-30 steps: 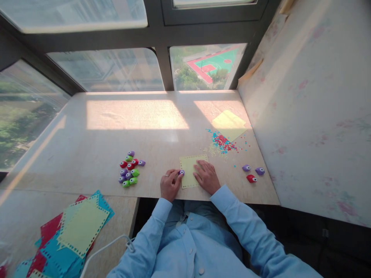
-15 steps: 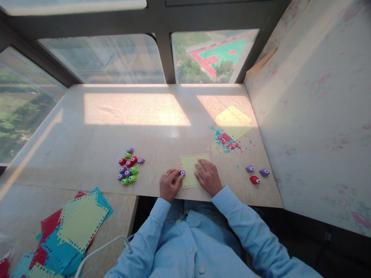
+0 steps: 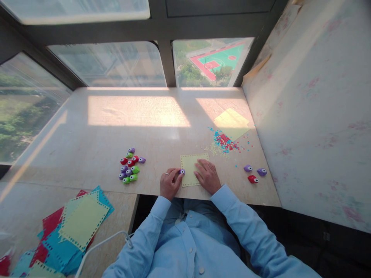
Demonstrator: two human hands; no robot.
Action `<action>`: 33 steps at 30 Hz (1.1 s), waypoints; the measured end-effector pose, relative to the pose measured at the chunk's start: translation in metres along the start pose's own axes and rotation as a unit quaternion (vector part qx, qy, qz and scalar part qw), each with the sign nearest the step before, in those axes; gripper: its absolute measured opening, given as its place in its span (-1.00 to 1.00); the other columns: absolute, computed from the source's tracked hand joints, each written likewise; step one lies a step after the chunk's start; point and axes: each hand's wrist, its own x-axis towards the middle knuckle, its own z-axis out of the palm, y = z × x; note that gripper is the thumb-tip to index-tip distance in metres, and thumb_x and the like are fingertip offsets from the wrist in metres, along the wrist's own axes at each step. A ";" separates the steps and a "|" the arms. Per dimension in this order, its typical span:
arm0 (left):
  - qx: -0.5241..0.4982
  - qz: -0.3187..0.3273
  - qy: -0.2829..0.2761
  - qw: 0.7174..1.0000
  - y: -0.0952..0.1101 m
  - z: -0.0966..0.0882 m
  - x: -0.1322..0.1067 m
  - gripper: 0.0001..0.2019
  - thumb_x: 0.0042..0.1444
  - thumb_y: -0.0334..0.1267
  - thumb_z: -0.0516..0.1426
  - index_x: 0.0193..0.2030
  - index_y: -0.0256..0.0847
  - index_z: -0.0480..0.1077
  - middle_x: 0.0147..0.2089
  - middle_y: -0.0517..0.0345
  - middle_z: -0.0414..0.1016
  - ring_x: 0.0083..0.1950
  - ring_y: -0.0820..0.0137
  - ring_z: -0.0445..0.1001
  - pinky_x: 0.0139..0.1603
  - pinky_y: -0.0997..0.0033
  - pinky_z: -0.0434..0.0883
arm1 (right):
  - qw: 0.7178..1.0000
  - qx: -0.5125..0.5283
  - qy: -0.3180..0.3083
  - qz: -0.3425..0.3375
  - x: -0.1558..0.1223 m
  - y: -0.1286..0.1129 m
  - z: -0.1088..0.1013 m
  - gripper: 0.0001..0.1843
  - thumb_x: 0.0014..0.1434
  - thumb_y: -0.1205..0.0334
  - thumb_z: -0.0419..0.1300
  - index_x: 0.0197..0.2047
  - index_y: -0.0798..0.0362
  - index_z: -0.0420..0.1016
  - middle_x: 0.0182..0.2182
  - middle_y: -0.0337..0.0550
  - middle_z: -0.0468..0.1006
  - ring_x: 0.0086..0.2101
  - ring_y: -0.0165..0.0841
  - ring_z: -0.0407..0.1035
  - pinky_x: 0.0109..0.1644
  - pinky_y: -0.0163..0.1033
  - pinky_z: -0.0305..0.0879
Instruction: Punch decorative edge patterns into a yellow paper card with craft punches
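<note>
A square sheet of yellow paper (image 3: 189,170) lies in front of me, with small holes punched along its edges. My left hand (image 3: 170,183) pinches a small purple craft punch (image 3: 182,172) at the sheet's left edge. On the right part of the paper my right hand (image 3: 208,176) lies flat, fingers spread. Whether the punch is pressed down, I cannot tell. Left of my hands is a cluster of several purple, green and red craft punches (image 3: 129,172). Two purple punches and a red punch (image 3: 253,179) sit to the right.
Blue, red and yellow punched papers (image 3: 84,220) are piled at the lower left, near a white cable (image 3: 100,247). Red, blue and yellow confetti (image 3: 226,142) is scattered at the right beside a yellow sheet (image 3: 232,121). A wall (image 3: 313,127) bounds the table's right side; windows (image 3: 110,63) stand behind.
The view has tilted slightly, shifting the scene a little. Both hands keep nearly the same places on the punch and the paper.
</note>
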 end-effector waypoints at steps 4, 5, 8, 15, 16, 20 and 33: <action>0.004 0.008 0.004 1.000 0.000 0.001 0.000 -0.77 0.23 -0.13 0.12 -0.09 -0.17 0.50 -0.11 0.03 0.55 -0.26 0.36 0.50 -0.19 0.33 0.35 | 1.000 0.002 -0.001 -0.003 0.000 0.000 0.000 -0.65 0.30 0.15 0.07 0.08 0.07 0.45 0.13 0.07 0.44 0.16 -0.13 0.23 0.22 0.02 0.15; 0.005 0.009 0.004 1.000 0.000 0.001 0.000 -0.77 0.23 -0.13 0.12 -0.09 -0.17 0.50 -0.11 0.03 0.55 -0.26 0.37 0.50 -0.19 0.33 0.35 | 1.000 0.003 -0.001 -0.003 0.000 0.000 0.000 -0.65 0.30 0.15 0.07 0.09 0.07 0.45 0.13 0.07 0.44 0.16 -0.13 0.23 0.22 0.02 0.15; 0.008 0.007 0.006 1.000 0.000 0.001 0.000 -0.77 0.23 -0.12 0.12 -0.09 -0.17 0.50 -0.11 0.03 0.55 -0.29 0.38 0.49 -0.20 0.33 0.35 | 1.000 0.013 0.005 -0.002 0.000 0.000 0.000 -0.64 0.29 0.15 0.08 0.09 0.07 0.45 0.12 0.07 0.44 0.16 -0.13 0.24 0.22 0.03 0.16; -0.036 -0.015 0.002 0.999 -0.001 0.001 -0.001 -0.73 0.20 -0.13 0.14 -0.03 -0.20 0.45 -0.10 0.03 0.54 -0.46 0.50 0.37 -0.24 0.35 0.37 | 0.993 0.082 0.089 0.000 0.000 0.001 -0.003 -0.68 0.29 0.19 0.08 0.06 0.06 0.47 0.01 0.04 0.53 0.08 -0.19 0.34 0.16 0.00 0.24; -0.050 -0.023 0.005 0.998 -0.002 0.001 -0.001 -0.72 0.20 -0.12 0.14 -0.02 -0.20 0.44 -0.10 0.03 0.54 -0.46 0.51 0.36 -0.26 0.36 0.38 | 0.991 0.093 0.100 0.001 0.000 0.001 -0.004 -0.69 0.30 0.19 0.08 0.04 0.06 0.48 -0.01 0.03 0.55 0.06 -0.20 0.36 0.15 0.00 0.26; -0.129 -0.079 0.030 0.988 0.000 -0.002 0.001 -0.68 0.18 -0.07 0.13 -0.02 -0.21 0.43 -0.11 0.00 0.52 -0.38 0.46 0.42 -0.29 0.40 0.42 | 0.981 0.137 0.136 0.018 0.000 0.002 -0.008 -0.74 0.30 0.20 0.07 -0.03 0.03 0.52 -0.09 0.00 0.59 -0.01 -0.22 0.42 0.09 0.00 0.31; -0.084 -0.273 -0.178 0.942 0.014 -0.014 0.035 -0.38 0.04 0.35 0.00 -0.70 -0.17 0.08 -0.72 0.31 0.04 -0.67 0.51 0.15 -0.59 0.47 0.04 | 0.956 0.190 0.217 0.060 -0.032 0.012 -0.023 -0.79 0.30 0.25 0.07 -0.16 0.03 0.54 -0.25 -0.04 0.61 -0.17 -0.24 0.47 -0.04 -0.02 0.40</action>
